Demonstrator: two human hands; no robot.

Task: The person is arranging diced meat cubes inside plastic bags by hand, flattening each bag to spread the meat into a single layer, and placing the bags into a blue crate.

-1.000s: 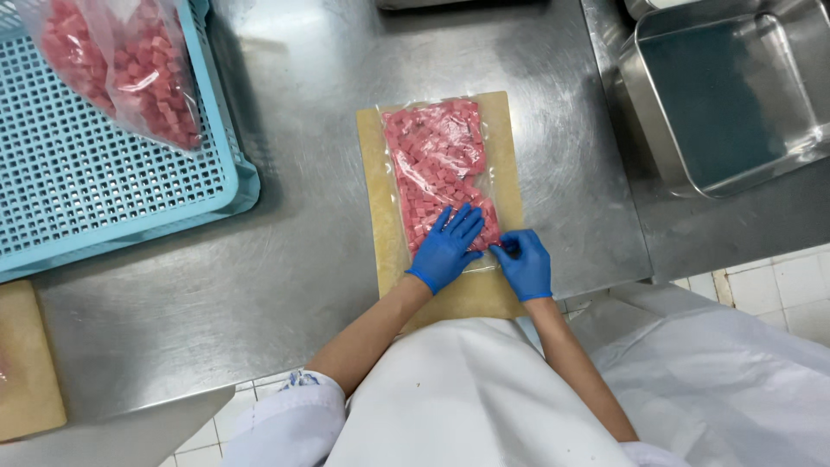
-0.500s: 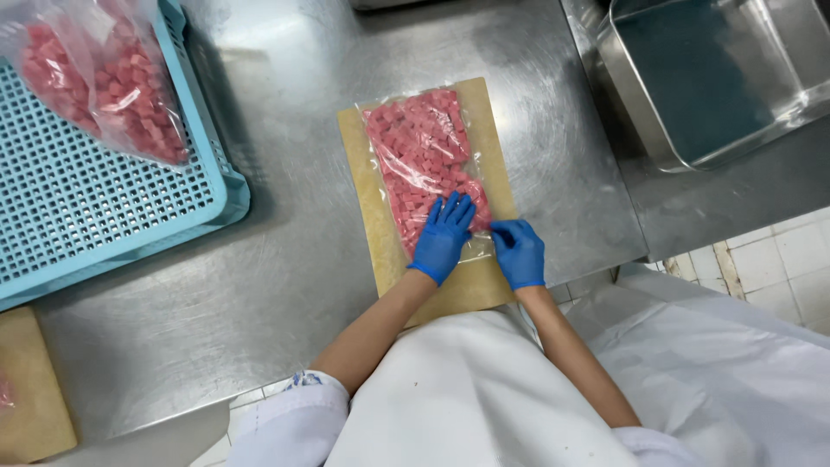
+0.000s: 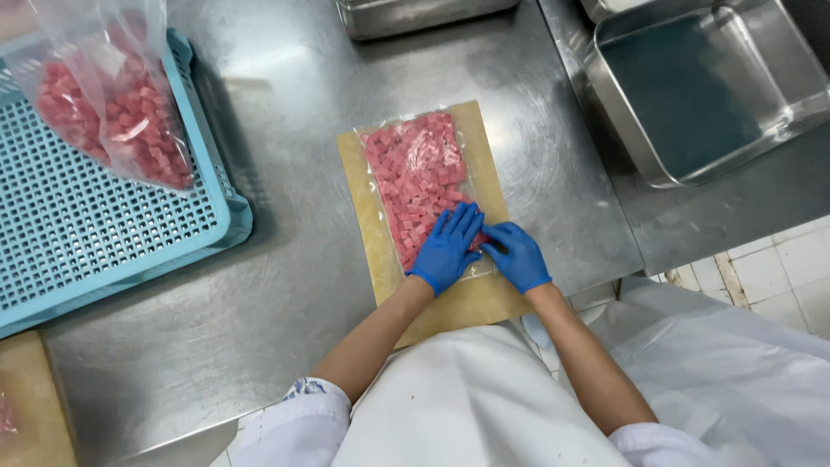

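A clear plastic bag of pink diced meat [image 3: 415,177] lies flat on a tan cutting board [image 3: 367,225] on the steel table. My left hand [image 3: 447,248], in a blue glove, presses flat on the bag's near end with fingers spread. My right hand [image 3: 516,255], also gloved in blue, rests beside it at the bag's near right corner, fingers curled onto the bag's edge. Whether it pinches the plastic is hard to tell.
A light blue perforated crate [image 3: 78,225] sits at the left, with another bag of pink cubes [image 3: 121,112] standing in it. A steel tray [image 3: 622,112] lies at the upper right, a second steel pan [image 3: 406,17] at the top. A wooden board [image 3: 30,415] shows at the bottom left.
Both hands stay on the bag's near end; the left has slid slightly over the meat. The camera view has shifted, so the board sits a little higher and more central.
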